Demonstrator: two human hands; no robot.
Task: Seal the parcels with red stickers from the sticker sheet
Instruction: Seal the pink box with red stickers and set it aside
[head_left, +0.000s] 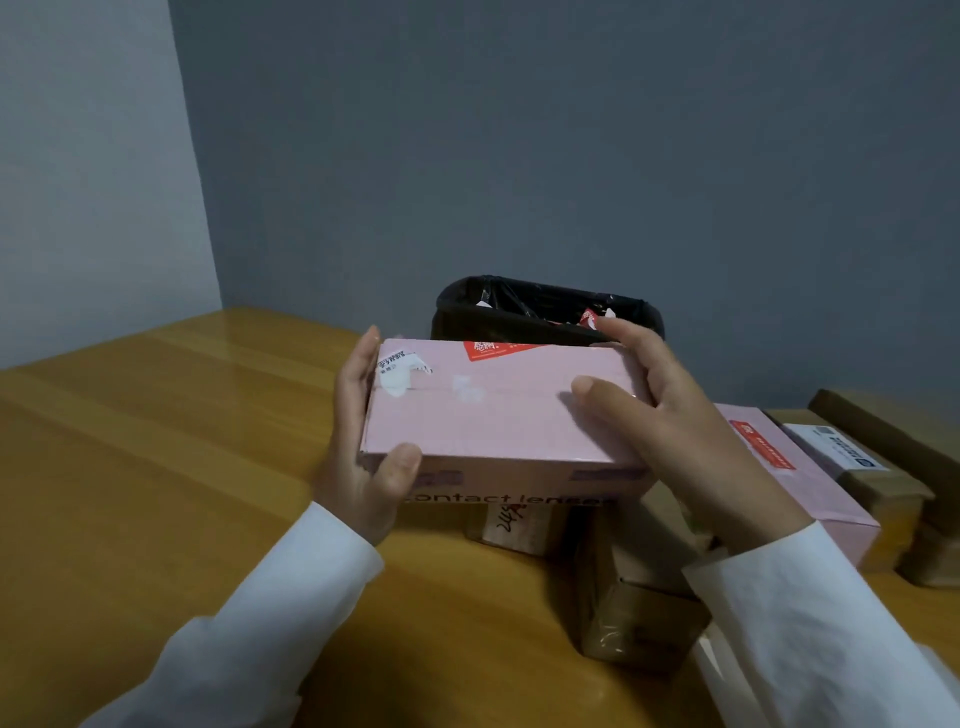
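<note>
Two hands are seen holding one pink parcel above a wooden table. The left hand is clasped round the parcel's left end, thumb on the top near edge and fingers along the end face. The right hand is clasped round the right end, thumb laid flat on the top face and fingers wrapped over the far corner. One red sticker is seen at the far edge of the parcel's top, and torn white label remnants are noted near its left end. The words "contact lenses" are partly legible on its near side.

One bin lined with a black bag stands behind the parcel, partly blocked by it; red and white scraps lie inside. A second pink parcel, bearing a red sticker, lies to the right on the table. Brown cardboard parcels are noted beneath and beside it: one with handwriting under the held parcel, one taped box near the right sleeve, and several more at the right edge; their exact count cannot be told. The sticker sheet cannot be identified.
</note>
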